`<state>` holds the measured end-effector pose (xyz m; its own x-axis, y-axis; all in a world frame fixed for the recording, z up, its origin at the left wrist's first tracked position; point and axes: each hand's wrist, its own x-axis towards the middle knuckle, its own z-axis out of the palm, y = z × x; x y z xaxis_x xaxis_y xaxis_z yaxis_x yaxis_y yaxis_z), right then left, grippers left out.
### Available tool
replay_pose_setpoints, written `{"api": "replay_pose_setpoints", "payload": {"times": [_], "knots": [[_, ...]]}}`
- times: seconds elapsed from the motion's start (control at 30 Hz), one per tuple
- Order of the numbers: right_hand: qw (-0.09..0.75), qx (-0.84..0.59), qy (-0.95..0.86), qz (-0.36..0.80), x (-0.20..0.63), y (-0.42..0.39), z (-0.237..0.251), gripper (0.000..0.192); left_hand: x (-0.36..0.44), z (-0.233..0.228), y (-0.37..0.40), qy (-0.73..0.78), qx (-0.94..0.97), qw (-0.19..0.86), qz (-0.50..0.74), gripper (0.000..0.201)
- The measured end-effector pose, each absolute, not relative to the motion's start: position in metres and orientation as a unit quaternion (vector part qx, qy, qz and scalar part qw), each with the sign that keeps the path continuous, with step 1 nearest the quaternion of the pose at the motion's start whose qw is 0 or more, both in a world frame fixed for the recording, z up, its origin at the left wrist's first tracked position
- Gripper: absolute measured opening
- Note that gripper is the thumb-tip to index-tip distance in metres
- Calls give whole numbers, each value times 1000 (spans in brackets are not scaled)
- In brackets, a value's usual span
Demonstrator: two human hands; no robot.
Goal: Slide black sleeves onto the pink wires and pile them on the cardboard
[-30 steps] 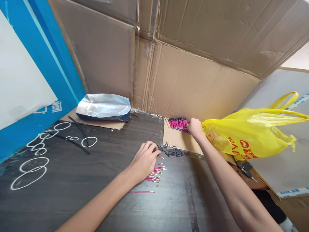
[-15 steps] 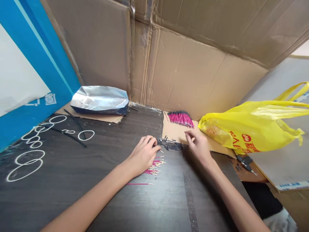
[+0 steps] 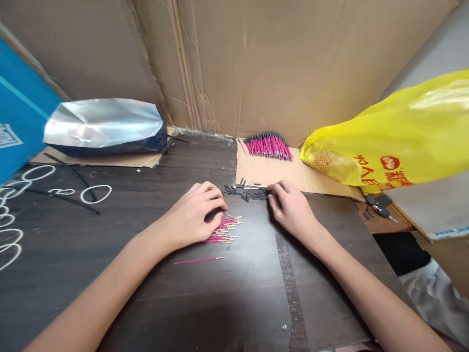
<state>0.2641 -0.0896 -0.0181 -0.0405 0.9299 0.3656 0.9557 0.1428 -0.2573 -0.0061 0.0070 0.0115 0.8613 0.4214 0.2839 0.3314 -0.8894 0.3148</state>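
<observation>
While the right hand (image 3: pixel 291 208) is held at the right end of the black tube pile (image 3: pixel 249 195), the left hand (image 3: pixel 198 210) is placed left of that pile and toward its near side. From the right fingers the tubes are found directly leftward; whether they are touched or just missed cannot be told. No common long axis can be given for them: short pieces, strewn at mixed angles. The right hand is clearly the nearer one; between the pile's left end and the left fingers a small gap is seen. The right fingers are curled, thumb set below the index; whether a tube is pinched is not shown.

On the pile's near side, loose red wires (image 3: pixel 223 232) are partly covered by the left hand. They are laid roughly side to side, metal tips pointed right and angled slightly toward the pile. The left fingers are bent, thumb drawn in toward the index; a grip on a wire cannot be confirmed, undersides being hidden. Farther out on the pile's near side, a lone red wire (image 3: pixel 198 261) is laid much the same way. Beyond the pile, a black-ended wire bundle (image 3: pixel 269 146) is spread on a cardboard sheet (image 3: pixel 252 171).
</observation>
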Motion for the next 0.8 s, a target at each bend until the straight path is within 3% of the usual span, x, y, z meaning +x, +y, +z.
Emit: {"api": "replay_pose_setpoints", "payload": {"times": [0.4,0.8], "knots": [[191,-629,-753,-10,258,-86,-17,21,1,12,-2,197,956,169,135,25],[103,-605,-784,-90,251,-77,-19,17,5,10,-3,192,964,157,93,24]]}}
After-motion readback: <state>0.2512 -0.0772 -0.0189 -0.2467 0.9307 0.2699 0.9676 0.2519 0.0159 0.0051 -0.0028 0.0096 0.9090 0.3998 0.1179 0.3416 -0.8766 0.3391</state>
